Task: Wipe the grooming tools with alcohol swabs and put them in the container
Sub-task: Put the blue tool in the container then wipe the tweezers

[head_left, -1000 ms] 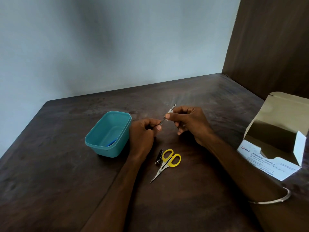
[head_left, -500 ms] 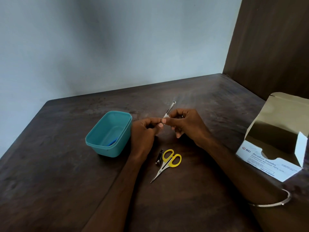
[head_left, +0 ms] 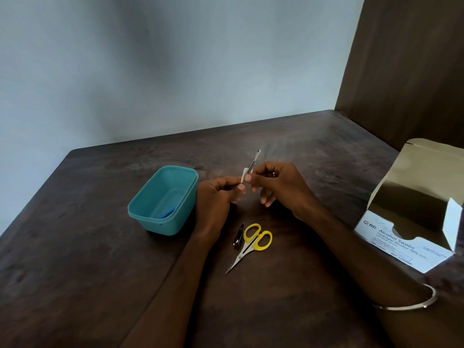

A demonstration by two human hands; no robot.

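Observation:
My left hand [head_left: 216,197] grips the lower end of a thin metal grooming tool [head_left: 254,160] that points up and away. My right hand [head_left: 278,187] pinches a small white alcohol swab [head_left: 244,175] around the tool's shaft, close to my left fingertips. A teal container [head_left: 175,219] stands just left of my left hand with a blue item [head_left: 168,213] lying inside. Yellow-handled scissors [head_left: 253,243] and a dark nail clipper [head_left: 239,234] lie on the table below my hands.
An open box of alcohol swabs [head_left: 411,237] sits at the right edge of the dark wooden table [head_left: 75,259]. A wall stands behind the table and a dark wood panel rises at the back right. A metal bangle [head_left: 411,303] is on my right wrist.
My right hand has slid the swab down the tool's shaft toward my left hand, so more of the metal tip shows above it. My left hand has held still.

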